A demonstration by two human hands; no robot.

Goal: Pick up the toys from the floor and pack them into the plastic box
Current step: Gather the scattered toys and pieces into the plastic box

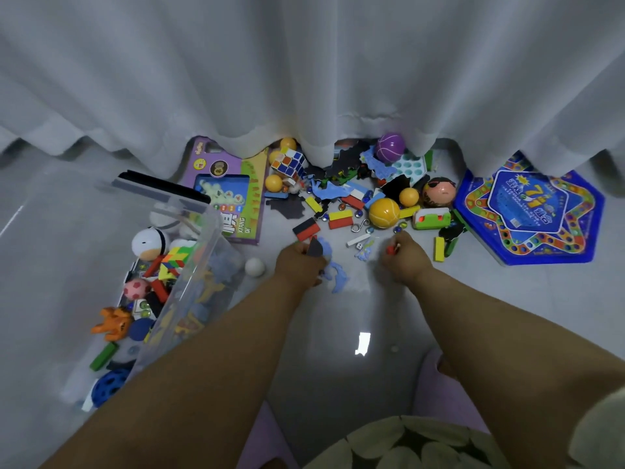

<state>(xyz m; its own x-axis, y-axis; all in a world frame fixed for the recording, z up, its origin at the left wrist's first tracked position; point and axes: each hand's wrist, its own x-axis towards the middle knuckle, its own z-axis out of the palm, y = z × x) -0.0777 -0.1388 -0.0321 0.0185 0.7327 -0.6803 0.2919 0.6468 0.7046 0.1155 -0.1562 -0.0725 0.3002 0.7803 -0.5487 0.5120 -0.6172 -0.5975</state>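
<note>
A clear plastic box (203, 231) stands at the left, holding a white duck toy (148, 243), a colourful cube, a pink ball and other toys. Loose toys lie on the floor by the curtain: a Rubik's cube (290, 164), a purple ball (390, 147), a yellow ball (384, 213), coloured blocks and flat puzzle pieces. My left hand (299, 265) grips a dark flat puzzle piece (315, 248), with blue pieces (338, 275) beside it. My right hand (404, 255) pinches a small red piece (391, 249) just above the floor.
A white curtain (304, 79) hangs over the back of the pile. A purple game box (236, 184) lies behind the plastic box, and a blue hexagonal board game (531, 214) lies at the right. A small white ball (254, 267) sits near the box. Pink slippers show at the bottom.
</note>
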